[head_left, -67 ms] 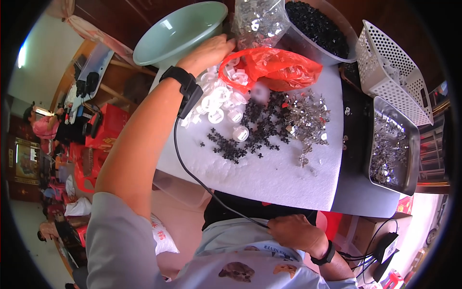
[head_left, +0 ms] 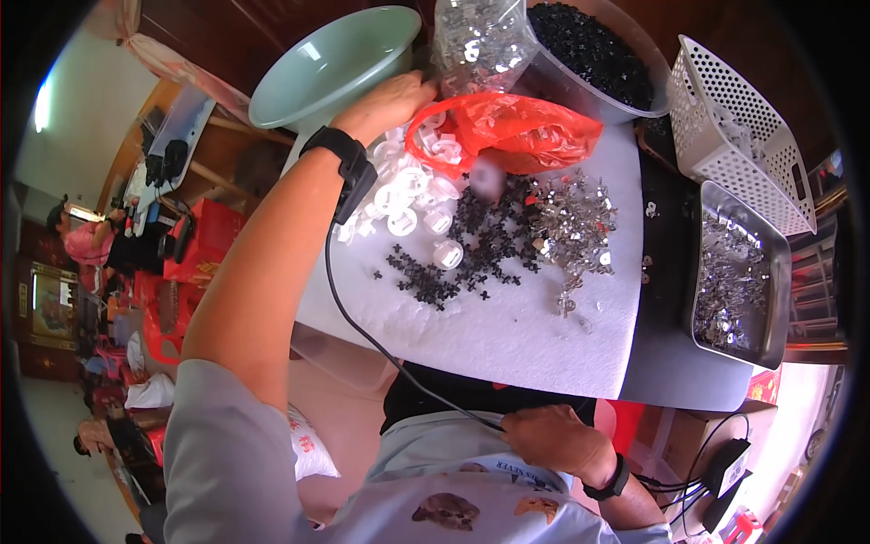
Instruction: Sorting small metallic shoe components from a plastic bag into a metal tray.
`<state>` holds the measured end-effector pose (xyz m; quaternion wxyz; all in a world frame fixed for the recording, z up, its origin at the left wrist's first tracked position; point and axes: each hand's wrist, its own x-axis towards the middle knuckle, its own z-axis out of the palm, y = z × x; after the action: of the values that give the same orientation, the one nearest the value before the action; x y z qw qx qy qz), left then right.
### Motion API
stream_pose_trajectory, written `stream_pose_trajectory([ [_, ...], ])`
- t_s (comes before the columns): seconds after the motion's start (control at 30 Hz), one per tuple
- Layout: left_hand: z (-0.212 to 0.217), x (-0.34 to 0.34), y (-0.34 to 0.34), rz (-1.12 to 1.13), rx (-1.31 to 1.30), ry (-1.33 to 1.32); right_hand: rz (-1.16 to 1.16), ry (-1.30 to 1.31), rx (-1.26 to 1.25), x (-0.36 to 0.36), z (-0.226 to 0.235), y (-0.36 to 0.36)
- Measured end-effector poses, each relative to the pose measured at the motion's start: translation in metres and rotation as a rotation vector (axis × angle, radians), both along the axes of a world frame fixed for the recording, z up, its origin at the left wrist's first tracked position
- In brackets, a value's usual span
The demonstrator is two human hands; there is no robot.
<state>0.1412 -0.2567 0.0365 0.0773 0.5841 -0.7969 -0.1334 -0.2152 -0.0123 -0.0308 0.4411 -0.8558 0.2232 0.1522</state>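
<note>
My left hand (head_left: 385,104) reaches far across the table, its fingers at the edge of a red plastic bag (head_left: 507,131) and over a heap of white round caps (head_left: 408,195); whether it grips anything is hidden. A black wrist device (head_left: 343,163) with a cable sits on that arm. My right hand (head_left: 553,440) rests low against my shirt, fingers curled around the black cable (head_left: 381,349). Small black cross-shaped pieces (head_left: 471,249) and shiny metal bits (head_left: 571,227) lie on the white mat (head_left: 526,335).
A pale green bowl (head_left: 331,63) stands at the far left, a clear bag of metal parts (head_left: 476,41) and a tub of black pieces (head_left: 589,50) behind. A white perforated basket (head_left: 734,127) and a metal tray (head_left: 739,272) sit at right. People sit far left.
</note>
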Motion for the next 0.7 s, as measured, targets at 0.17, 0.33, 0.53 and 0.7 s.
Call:
stream_pose_trajectory([
  [0.17,-0.015,0.025,-0.011,-0.249,-0.084,-0.132,-0.009,-0.017,0.053,-0.003,0.005,-0.007],
  [0.33,-0.007,-0.003,0.009,-0.092,-0.112,0.032,-0.014,-0.076,0.121,-0.001,-0.009,-0.013],
  [0.53,-0.001,0.003,0.008,0.010,0.029,-0.145,0.065,-0.062,0.115,-0.009,-0.017,-0.018],
  [0.7,0.015,-0.018,0.036,-0.024,-0.021,-0.151,-0.022,-0.166,0.067,-0.009,-0.030,-0.021],
])
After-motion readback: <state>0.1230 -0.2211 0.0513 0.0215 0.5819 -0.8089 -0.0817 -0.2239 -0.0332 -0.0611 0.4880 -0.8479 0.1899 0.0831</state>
